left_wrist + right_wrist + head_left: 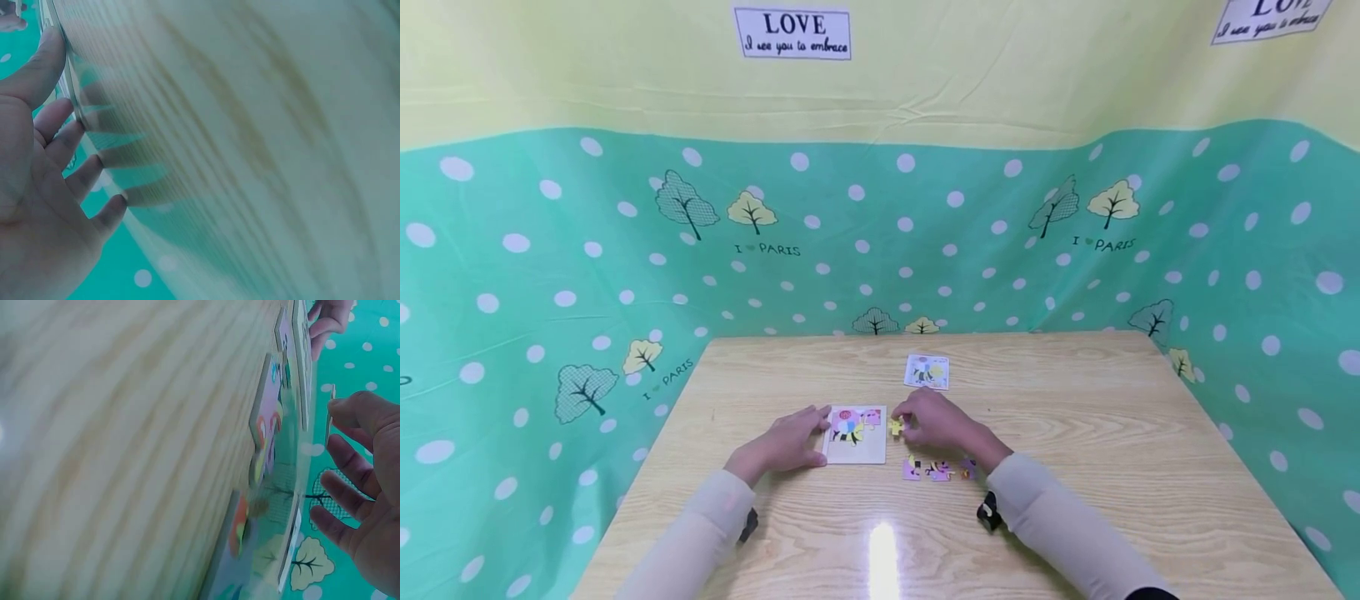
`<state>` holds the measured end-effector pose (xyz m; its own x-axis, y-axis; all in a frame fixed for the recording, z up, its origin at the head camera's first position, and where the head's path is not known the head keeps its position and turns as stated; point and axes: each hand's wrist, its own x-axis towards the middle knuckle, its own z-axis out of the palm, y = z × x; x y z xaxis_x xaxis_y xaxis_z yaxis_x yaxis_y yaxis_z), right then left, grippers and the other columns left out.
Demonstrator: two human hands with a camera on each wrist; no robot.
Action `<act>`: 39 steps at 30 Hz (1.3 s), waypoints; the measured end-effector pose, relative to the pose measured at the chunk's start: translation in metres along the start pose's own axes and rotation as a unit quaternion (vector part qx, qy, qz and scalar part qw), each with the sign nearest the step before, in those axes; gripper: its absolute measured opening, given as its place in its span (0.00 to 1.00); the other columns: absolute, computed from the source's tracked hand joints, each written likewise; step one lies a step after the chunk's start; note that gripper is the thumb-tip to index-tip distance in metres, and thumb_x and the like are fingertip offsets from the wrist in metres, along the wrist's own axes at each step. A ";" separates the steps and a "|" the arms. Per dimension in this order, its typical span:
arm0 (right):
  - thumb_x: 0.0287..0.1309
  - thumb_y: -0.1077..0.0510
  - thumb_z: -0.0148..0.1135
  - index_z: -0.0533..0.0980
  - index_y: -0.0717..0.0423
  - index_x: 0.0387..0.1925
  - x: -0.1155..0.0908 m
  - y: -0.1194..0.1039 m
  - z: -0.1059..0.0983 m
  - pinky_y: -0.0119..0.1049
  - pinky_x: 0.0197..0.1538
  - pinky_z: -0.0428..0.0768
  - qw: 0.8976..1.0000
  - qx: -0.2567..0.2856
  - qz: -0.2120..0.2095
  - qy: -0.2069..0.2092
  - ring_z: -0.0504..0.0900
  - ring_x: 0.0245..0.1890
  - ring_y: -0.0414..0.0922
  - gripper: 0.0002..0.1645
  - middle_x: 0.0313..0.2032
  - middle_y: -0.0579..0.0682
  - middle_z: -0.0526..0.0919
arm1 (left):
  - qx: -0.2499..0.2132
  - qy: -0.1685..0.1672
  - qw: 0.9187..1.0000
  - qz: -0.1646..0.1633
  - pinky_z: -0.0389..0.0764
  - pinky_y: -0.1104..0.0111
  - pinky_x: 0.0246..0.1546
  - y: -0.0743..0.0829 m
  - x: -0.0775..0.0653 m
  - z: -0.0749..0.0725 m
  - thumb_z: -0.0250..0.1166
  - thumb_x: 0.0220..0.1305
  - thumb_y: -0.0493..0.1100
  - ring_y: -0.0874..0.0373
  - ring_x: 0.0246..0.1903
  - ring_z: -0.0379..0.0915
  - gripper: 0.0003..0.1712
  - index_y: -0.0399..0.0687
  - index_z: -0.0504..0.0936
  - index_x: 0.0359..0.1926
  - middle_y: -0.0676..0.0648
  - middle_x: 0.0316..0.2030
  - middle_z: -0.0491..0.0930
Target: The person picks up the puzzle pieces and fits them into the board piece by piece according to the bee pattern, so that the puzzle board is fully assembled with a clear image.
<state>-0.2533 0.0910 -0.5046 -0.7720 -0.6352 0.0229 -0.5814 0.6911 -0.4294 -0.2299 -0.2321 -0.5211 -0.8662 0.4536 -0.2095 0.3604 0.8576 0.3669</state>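
Note:
A square white puzzle board [868, 454] lies on the table, its upper part filled with joined pieces of a bee picture [847, 426]. My left hand [790, 439] rests at the board's left edge, thumb near the lower corner and fingers near the upper one; the left wrist view shows those fingers [81, 178] fairly straight, tips at the tabletop. Just right of the board, my right hand [934, 419] pinches a yellow puzzle piece [896, 427] between thumb and forefinger. In the right wrist view that piece [330, 415] appears edge-on, raised off the table, with the other fingers spread.
Loose puzzle pieces lie below the right hand: one pink and yellow [912, 468], one in the middle [939, 471], one partly by the wrist [967, 469]. A bee picture card [927, 372] lies behind. Polka-dot cloth [880, 225] hangs around the wooden table [1075, 400].

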 end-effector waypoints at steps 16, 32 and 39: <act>0.58 0.57 0.68 0.85 0.45 0.54 0.021 -0.021 0.011 0.36 0.53 0.77 1.000 -0.017 -0.004 -0.019 0.73 0.40 0.38 0.21 0.33 0.37 0.80 | 0.002 -0.001 1.000 0.000 0.57 0.38 0.75 0.001 0.001 0.002 0.73 0.60 0.57 0.39 0.78 0.51 0.37 0.48 0.76 0.66 0.45 0.79 0.59; 0.58 0.54 0.69 0.85 0.43 0.53 0.034 -0.030 0.019 0.35 0.53 0.77 0.998 -0.048 -0.001 -0.031 0.73 0.40 0.38 0.20 0.35 0.37 0.82 | -0.001 -0.009 1.000 0.002 0.56 0.36 0.75 0.002 0.001 -0.003 0.72 0.61 0.57 0.38 0.78 0.50 0.38 0.47 0.74 0.67 0.44 0.79 0.58; 0.57 0.56 0.67 0.87 0.42 0.47 0.037 -0.032 0.020 0.33 0.46 0.72 0.998 -0.060 -0.014 -0.033 0.71 0.36 0.38 0.15 0.29 0.38 0.78 | 0.001 -0.009 1.000 0.005 0.57 0.37 0.75 0.001 0.001 -0.002 0.72 0.61 0.58 0.38 0.78 0.50 0.38 0.47 0.74 0.67 0.44 0.79 0.58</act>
<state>-0.2582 0.0384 -0.5084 -0.7394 -0.6727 -0.0276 -0.6315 0.7071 -0.3182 -0.2313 -0.2313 -0.5187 -0.8566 0.4656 -0.2224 0.3692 0.8541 0.3664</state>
